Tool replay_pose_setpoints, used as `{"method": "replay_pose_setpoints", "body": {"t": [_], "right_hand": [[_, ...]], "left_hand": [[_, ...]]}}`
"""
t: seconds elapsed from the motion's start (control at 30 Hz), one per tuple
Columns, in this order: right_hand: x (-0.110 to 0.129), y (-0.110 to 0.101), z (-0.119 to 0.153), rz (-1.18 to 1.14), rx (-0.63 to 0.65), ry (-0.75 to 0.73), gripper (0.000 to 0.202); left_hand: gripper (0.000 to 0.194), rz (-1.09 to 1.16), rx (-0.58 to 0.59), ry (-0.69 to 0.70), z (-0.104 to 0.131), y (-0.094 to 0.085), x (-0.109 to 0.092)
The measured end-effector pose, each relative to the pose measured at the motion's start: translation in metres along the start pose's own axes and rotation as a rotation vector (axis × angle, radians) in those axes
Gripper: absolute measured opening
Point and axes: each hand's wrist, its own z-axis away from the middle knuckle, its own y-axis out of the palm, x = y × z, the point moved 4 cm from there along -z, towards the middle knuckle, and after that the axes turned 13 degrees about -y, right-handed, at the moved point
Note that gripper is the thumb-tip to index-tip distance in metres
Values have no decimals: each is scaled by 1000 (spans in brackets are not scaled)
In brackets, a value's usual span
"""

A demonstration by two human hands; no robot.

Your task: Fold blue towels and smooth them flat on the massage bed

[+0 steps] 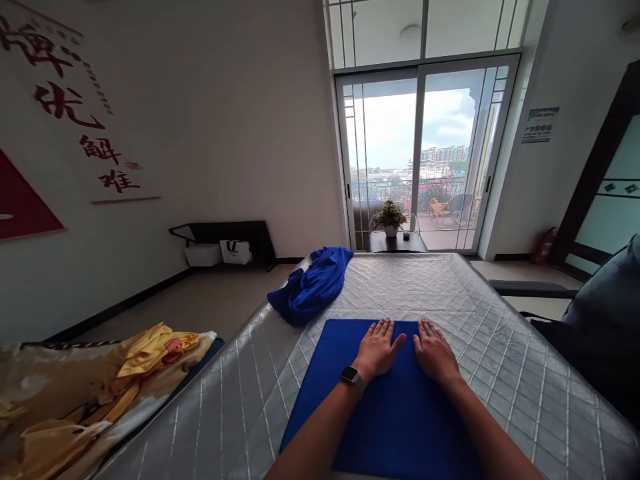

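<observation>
A flat blue panel of what looks like cloth (395, 413) lies on a silver quilted cover (410, 283) in front of me. My left hand (379, 348) rests flat near its far edge, fingers stretched forward, with a watch (351, 375) on the wrist. Over the far right corner lies my right hand (435, 351), also flat, its fingers pointing forward. Both thumbs point inward, with a strip of blue showing between them. Beyond the left hand, a crumpled blue cloth (315, 287) sits in a heap at the cover's left edge.
Patterned yellow and brown fabric (155, 360) is spread at the lower left. A potted plant (391, 217) stands on a small dark table (395, 243) before the sliding glass door (425, 153). On the right is a dark chair (610, 313).
</observation>
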Motion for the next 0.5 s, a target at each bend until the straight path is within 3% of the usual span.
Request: {"method": "replay_pose_setpoints", "body": {"t": [0.27,0.37,0.5], "right_hand": [[-2,4,0,10,9,3,66],[-5,7,0,15,10,6,67],[-7,9,0,26,13,7,67]], "left_hand": [[71,-132,-53,-197,12,-24,117],[76,-146,-80,-235,19,-29,135],[81,-133,-96,-251,22,-28,135]]}}
